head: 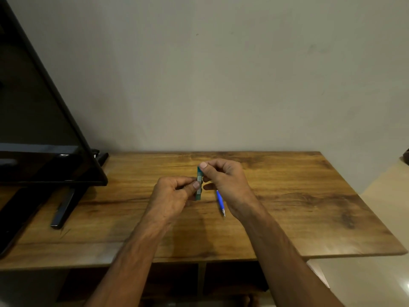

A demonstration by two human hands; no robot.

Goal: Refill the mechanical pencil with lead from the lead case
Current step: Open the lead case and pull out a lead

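A slim green lead case (pixel 199 185) with a pale label stands upright above the middle of the wooden table (pixel 298 207). My left hand (pixel 172 196) pinches its lower half between thumb and fingers. My right hand (pixel 225 180) holds the case's top end with thumb and forefinger. The blue mechanical pencil (pixel 220 201) is tucked under my right palm, its silver tip pointing down toward me; its upper end is hidden by the hand.
A black television (pixel 44 134) on slanted feet (pixel 64 209) fills the left part of the table. A plain wall rises right behind the table. The table's right edge borders a pale floor (pixel 387 273).
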